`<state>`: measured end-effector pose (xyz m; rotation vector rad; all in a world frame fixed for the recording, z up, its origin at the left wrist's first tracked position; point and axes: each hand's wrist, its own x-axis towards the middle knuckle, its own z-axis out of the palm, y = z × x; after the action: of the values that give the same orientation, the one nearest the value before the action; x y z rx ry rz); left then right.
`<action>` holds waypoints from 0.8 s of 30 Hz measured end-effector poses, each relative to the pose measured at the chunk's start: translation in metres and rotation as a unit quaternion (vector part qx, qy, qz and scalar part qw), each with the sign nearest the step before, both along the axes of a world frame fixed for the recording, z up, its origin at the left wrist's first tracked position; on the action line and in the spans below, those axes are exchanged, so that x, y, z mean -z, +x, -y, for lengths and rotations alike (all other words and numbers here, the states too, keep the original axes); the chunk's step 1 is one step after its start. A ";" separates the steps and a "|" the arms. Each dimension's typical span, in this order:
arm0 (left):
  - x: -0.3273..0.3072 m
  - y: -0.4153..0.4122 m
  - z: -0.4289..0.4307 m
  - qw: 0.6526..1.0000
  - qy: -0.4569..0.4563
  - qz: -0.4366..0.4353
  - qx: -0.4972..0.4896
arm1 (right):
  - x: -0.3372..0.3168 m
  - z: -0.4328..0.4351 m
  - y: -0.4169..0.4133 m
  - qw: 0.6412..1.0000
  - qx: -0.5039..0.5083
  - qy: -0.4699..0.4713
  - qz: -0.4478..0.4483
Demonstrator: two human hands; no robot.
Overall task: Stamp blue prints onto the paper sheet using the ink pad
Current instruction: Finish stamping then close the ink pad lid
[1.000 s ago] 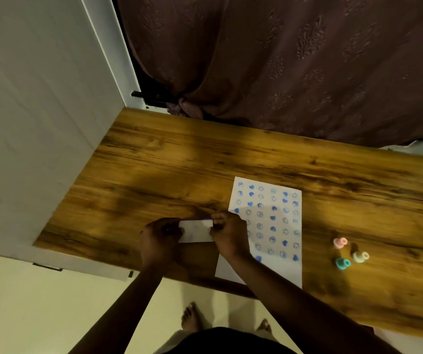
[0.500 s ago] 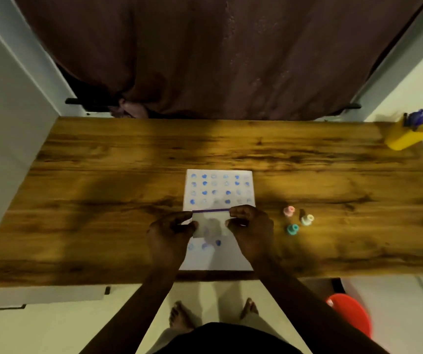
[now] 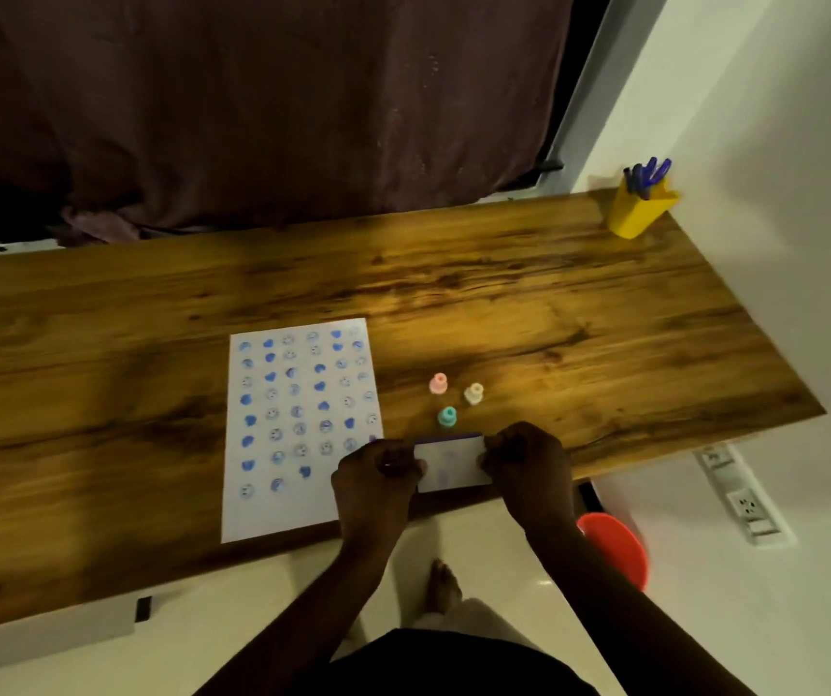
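A white paper sheet (image 3: 298, 419) covered in rows of blue heart and smiley prints lies on the wooden table (image 3: 604, 319). Just right of it, near the table's front edge, I hold a small white ink pad case (image 3: 450, 464) with a purple rim. My left hand (image 3: 378, 474) grips its left end and my right hand (image 3: 524, 464) grips its right end. Three small stamps stand just beyond the case: a pink stamp (image 3: 438, 383), a cream stamp (image 3: 474, 393) and a teal stamp (image 3: 447, 417).
A yellow pen holder (image 3: 639, 213) with blue pens stands at the table's far right corner. A dark curtain (image 3: 263, 103) hangs behind the table. On the floor below are a red bin (image 3: 614, 545) and a wall socket strip (image 3: 740, 494).
Both hands have carried the ink pad case from left of the sheet, across its lower part, to its right side near the stamps. The camera view has swung right.
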<state>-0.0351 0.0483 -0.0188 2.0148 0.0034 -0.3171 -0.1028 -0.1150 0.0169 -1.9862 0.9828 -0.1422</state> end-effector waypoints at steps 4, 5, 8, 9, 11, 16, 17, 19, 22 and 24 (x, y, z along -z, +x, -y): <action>0.009 -0.008 0.027 1.000 0.015 -0.009 -0.004 | 0.008 0.026 -0.003 1.000 0.003 0.007 -0.025; 0.011 -0.009 0.032 1.000 0.018 -0.007 -0.003 | 0.010 0.031 -0.004 1.000 0.000 0.008 -0.027; 0.014 -0.012 0.042 1.000 0.021 -0.004 -0.001 | 0.016 0.041 -0.004 0.999 -0.010 0.014 -0.027; 0.016 -0.012 0.044 1.000 0.022 -0.007 -0.004 | 0.018 0.044 -0.004 0.999 -0.015 0.015 -0.027; 0.019 -0.013 0.046 1.000 0.023 -0.012 -0.010 | 0.022 0.048 -0.003 0.999 -0.024 0.016 -0.031; 0.019 -0.015 0.047 0.999 0.036 -0.005 -0.009 | 0.027 0.050 -0.002 0.999 -0.038 0.012 -0.034; 0.020 -0.015 0.046 0.999 0.038 0.005 -0.007 | 0.028 0.051 -0.002 0.999 -0.041 0.010 -0.030; 0.020 -0.015 0.046 0.999 0.039 0.001 -0.007 | 0.029 0.052 -0.002 0.999 -0.046 0.005 -0.028; 0.020 -0.014 0.046 0.998 0.067 0.013 0.003 | 0.028 0.053 -0.002 0.998 -0.052 0.004 -0.023; 0.020 -0.011 0.044 0.997 0.079 0.021 0.014 | 0.027 0.053 -0.002 0.998 -0.061 0.000 -0.022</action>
<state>-0.0464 0.0038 -0.0385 2.1791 -0.0285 -0.2997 -0.1049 -0.1681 -0.0099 -2.0508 0.8857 -0.0320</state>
